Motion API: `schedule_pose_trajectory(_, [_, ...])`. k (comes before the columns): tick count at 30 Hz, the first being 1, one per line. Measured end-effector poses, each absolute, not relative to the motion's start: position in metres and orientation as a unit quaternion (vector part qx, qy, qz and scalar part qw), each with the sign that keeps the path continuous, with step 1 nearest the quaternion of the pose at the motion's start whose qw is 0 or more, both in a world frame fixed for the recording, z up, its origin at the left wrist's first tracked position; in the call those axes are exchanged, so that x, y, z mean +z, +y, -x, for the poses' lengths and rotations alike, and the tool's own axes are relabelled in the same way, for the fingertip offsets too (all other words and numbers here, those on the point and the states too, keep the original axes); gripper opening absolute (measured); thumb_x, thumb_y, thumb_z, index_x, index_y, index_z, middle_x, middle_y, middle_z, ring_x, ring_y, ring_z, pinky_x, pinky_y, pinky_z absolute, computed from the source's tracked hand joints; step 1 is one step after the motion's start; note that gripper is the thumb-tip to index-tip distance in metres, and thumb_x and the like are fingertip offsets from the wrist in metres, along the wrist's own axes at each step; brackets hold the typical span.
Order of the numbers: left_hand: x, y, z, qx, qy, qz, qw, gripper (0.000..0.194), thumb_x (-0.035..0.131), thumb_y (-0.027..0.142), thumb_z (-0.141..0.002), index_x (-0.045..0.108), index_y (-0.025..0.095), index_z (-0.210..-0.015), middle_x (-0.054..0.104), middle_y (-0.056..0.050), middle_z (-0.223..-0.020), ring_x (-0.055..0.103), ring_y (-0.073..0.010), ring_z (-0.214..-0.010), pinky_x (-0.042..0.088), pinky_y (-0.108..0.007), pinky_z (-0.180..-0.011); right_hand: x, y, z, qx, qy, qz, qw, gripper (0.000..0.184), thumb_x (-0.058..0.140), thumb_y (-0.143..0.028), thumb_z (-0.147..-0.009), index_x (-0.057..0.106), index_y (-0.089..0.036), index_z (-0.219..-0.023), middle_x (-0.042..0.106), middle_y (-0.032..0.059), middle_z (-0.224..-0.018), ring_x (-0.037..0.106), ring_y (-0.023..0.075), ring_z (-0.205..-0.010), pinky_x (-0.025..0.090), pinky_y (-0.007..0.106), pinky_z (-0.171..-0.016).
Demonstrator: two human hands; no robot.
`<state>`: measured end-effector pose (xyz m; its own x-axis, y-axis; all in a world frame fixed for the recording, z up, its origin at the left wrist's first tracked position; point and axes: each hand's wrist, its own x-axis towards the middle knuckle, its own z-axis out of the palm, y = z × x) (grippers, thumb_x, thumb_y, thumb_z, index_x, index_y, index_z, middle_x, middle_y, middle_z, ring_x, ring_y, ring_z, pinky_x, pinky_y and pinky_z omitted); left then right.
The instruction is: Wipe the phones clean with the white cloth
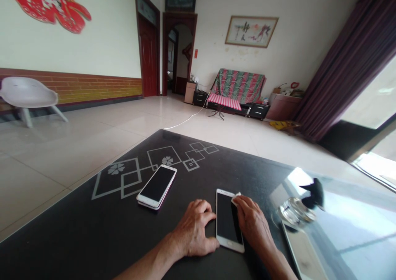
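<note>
Nearest the camera, find two bare forearms, left forearm (151,257) and right forearm (275,257), both extended over a dark, glossy surface (93,243). Between both hands, find a white-framed phone (228,222), lying flat, screen up and dark, in the near part of the surface. Note left hand (196,229) at the phone's left edge, grip spread, with finger and thumb set apart against that edge, not wrapped around it. Note right hand (252,222) at the far right corner, grip drawn together on a small white cloth (236,198), possibly tissue; unable to place the thumb, hidden from view. Judge the step in hand as wiping the screen, with steadying from the left. For the next move, require light, even pressure on the right, cloth flat against the glass, and a firm brace at the left edge; guard against sliding on the smooth top. Record also, farther left, a second phone (157,185), screen up; at right, a clear bottle (289,211) with a black spray head (314,195), and just nearer, another white-edged device (306,251), carrying bright reflections.
</note>
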<state>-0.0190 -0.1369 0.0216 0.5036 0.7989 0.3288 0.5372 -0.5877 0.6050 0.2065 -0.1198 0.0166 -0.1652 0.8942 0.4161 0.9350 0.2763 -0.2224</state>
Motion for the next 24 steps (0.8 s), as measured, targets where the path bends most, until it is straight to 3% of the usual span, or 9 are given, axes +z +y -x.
schedule_pose_trajectory(7, [0.020,-0.137,0.016,0.301,0.396,-0.841,0.216,0.058,0.082,0.039,-0.050,0.065,0.020,-0.103,0.055,-0.005,-0.104,0.049,-0.0256,-0.099,0.042,-0.038,-0.093,0.022,-0.098,-0.201,-0.002,-0.770,0.609,0.191,0.035,0.039,-0.009,-0.082,0.060,-0.019,-0.108,0.061,0.0075,-0.119,0.054,0.0205,-0.109,0.041,0.032,-0.089])
schedule_pose_trajectory(12, [0.020,-0.139,0.014,0.303,0.403,-0.835,0.219,0.054,0.080,0.039,-0.055,0.064,0.020,-0.103,0.055,-0.006,-0.103,0.049,-0.0262,-0.099,0.041,-0.039,-0.093,0.032,-0.088,-0.199,0.015,-0.772,0.610,0.180,0.030,0.042,-0.008,-0.078,0.063,-0.020,-0.095,0.065,0.0043,-0.098,0.057,0.0166,-0.089,0.039,0.027,-0.082])
schedule_pose_trajectory(18, [0.029,-0.140,0.019,0.290,0.380,-0.847,0.233,0.044,0.068,0.027,-0.062,0.063,0.020,-0.105,0.054,-0.007,-0.106,0.048,-0.0266,-0.104,0.039,-0.038,-0.098,0.035,-0.094,-0.202,0.014,-0.747,0.639,0.181,0.024,0.044,-0.009,-0.075,0.063,-0.019,-0.087,0.064,0.0040,-0.089,0.056,0.0167,-0.084,0.038,0.026,-0.076])
schedule_pose_trajectory(24, [0.021,-0.134,0.025,0.284,0.344,-0.866,0.228,0.068,0.052,0.010,-0.054,0.055,0.019,-0.121,0.056,-0.008,-0.115,0.048,-0.0255,-0.109,0.038,-0.039,-0.102,0.036,-0.122,-0.201,0.004,-0.718,0.670,0.186,0.023,0.043,-0.010,-0.078,0.062,-0.019,-0.089,0.063,0.0051,-0.092,0.055,0.0187,-0.087,0.038,0.027,-0.075])
